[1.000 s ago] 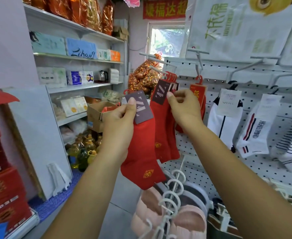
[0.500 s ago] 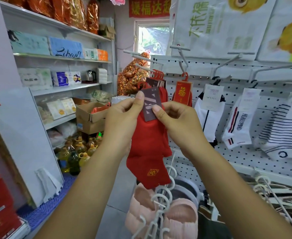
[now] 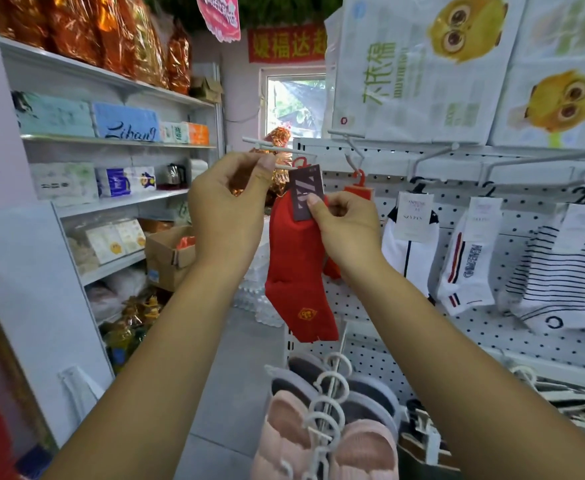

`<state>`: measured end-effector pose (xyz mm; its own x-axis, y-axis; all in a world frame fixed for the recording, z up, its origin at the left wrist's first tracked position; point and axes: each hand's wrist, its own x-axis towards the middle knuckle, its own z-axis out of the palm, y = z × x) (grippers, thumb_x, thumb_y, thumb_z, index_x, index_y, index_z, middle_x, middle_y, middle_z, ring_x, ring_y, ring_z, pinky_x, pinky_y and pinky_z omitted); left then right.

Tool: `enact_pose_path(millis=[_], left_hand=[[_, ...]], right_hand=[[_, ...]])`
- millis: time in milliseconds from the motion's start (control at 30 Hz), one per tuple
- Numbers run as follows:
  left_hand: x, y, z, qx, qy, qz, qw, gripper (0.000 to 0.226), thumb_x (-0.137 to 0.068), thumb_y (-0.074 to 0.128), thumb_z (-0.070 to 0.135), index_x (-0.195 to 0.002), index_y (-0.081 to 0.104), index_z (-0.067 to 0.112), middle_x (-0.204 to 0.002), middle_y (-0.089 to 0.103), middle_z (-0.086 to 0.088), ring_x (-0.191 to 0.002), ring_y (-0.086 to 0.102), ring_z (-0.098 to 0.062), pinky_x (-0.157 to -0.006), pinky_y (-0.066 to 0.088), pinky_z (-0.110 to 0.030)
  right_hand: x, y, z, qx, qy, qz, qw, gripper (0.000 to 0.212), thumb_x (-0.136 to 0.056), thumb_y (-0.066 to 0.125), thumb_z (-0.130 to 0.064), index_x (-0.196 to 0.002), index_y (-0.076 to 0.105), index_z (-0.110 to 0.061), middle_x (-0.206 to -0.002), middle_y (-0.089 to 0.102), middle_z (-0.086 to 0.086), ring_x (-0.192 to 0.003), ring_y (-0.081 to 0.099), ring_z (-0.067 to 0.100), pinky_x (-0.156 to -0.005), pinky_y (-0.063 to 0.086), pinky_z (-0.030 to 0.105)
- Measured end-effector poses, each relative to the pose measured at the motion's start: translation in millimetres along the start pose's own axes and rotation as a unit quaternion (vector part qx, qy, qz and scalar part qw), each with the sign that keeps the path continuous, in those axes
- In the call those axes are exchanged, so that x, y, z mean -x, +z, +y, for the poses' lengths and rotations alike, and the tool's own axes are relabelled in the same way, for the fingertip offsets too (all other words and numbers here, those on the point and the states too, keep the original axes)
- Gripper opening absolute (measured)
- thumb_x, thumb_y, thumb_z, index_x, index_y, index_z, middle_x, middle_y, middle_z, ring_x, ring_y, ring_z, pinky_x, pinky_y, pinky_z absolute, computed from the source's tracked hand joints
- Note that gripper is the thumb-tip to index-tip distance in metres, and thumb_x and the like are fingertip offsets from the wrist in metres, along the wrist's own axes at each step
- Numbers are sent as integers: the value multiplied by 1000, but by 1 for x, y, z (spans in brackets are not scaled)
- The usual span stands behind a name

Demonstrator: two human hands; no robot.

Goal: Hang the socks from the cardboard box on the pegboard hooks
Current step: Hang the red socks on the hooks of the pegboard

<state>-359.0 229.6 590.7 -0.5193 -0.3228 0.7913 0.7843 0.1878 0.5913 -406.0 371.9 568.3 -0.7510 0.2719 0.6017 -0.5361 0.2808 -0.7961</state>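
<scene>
Red sock with dark card label is hanging just under a white metal pegboard hook
Left hand is pinching the hook's tip, right hand is gripping the label between thumb and fingers

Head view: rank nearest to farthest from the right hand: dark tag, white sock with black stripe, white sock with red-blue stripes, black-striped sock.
1. dark tag, pinched in the grip of the right hand.
2. white sock with black stripe, just right of the hand.
3. white sock with red-blue stripes, further right.
4. black-striped sock, farthest right.
</scene>
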Motion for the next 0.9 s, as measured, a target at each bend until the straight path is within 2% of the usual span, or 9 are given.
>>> enact_pose_path(millis=[100,267,400,500,633,733,833,900], left_hand=[[-6,-3,-4,-29,10,-3,1000,8,-97,68,27,-93,74,24,-85,73,9,-78,65,1,-71,49,-11],[-9,-6,-6,-35,13,-19,999,7,-97,68,27,-92,73,27,-83,72,13,-79,64,3,-73,51,-12],[-8,-6,-5,-46,23,-21,998,8,-97,68,27,-91,72,29,-81,71,15,-75,62,7,-68,47,-8],[-7,-6,-3,-50,19,-16,998,10,-97,68,27,-89,71,32,-80,70,16,-76,63,7,-68,47,-7],[-6,-6,-3,-42,8,-16,999,8,-97,69,26,-90,73,29,-80,71,15,-75,63,7,-69,49,-9],[-6,-7,-1,-45,2,-20,999,7,-97,69,27,-92,73,29,-81,72,15,-78,65,4,-72,52,-13],[-4,-9,2,-57,-5,-25,998,6,-97,68,29,-96,72,33,-89,73,16,-88,68,-1,-80,56,-20],[4,-13,3,-95,-9,-36,995,11,-97,67,30,-106,73,33,-99,73,17,-95,67,0,-85,55,-21]], right_hand=[[-14,12,8,29,17,8,999,18,-92,70,-34,-81,72,-19,-78,71,-1,-75,66,15,-71,53,33],[-19,20,16,63,22,4,998,23,-92,69,-31,-84,71,-10,-76,66,1,-73,60,16,-67,46,28],[-16,21,22,76,38,-18,996,24,-92,70,-29,-86,70,-6,-77,64,4,-74,60,20,-73,52,38],[-15,21,23,79,44,-33,995,17,-92,70,-29,-92,69,-13,-86,71,5,-83,67,23,-83,56,43],[-17,19,17,96,48,-56,993,15,-92,70,-30,-95,68,-15,-87,71,4,-86,68,22,-85,57,45],[-17,15,13,119,37,-75,989,15,-92,70,-28,-98,66,-15,-91,70,4,-90,67,21,-85,56,42],[-10,6,9,127,43,-82,988,27,-92,70,-30,-112,62,-13,-95,64,-2,-93,64,18,-79,50,31],[2,-4,6,125,36,-74,989,31,-91,71,-31,-114,59,-14,-98,61,-6,-94,62,16,-75,45,25]])
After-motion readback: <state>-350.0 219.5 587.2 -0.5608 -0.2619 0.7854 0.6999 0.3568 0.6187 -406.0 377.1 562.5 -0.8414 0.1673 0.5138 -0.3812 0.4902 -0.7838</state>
